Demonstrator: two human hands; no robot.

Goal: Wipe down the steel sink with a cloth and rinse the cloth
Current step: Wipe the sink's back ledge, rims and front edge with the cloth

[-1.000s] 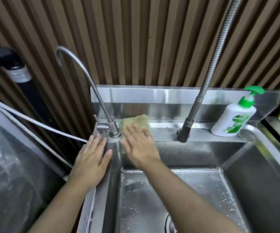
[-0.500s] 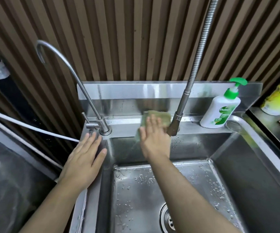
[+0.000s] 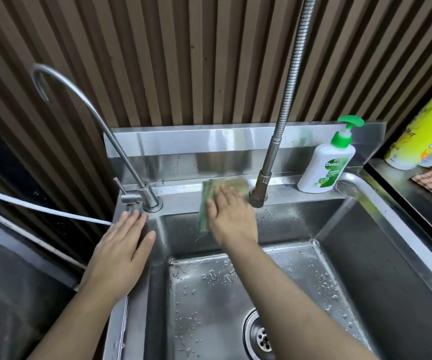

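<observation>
**Position.** The cloth (image 3: 206,203), green and folded, is found draped over the back ledge of the sink (image 3: 370,245) and down the upper part of the rear basin wall. It lies between the small tap (image 3: 152,201) and the hose faucet (image 3: 260,189), close to the latter's base.

**Hands.** The right hand (image 3: 229,214) is laid flat on the cloth with the fingers straight and together. The cloth is pressed, not gripped. The left hand (image 3: 124,245) is spread flat on the left rim, just in front of the small tap, and nothing is held in it. It is judged to be a brace.

**Condition.** Droplets (image 3: 209,275) are noted across the basin floor around the drain (image 3: 261,336). No running water is seen, so the rinse is judged not yet begun.

**Recommendations for the step in hand.**
- Even palm pressure should be kept so that the whole fold stays in contact with the steel.
- The ledge corner should be followed with the cloth wrapped over it, not skimmed.
- The faucet base should be circled, since residue is likely to collect there.
- Strokes should be overlapped.
- The stroke should be checked short of the soap bottle (image 3: 324,165), which could be tipped over.
</observation>
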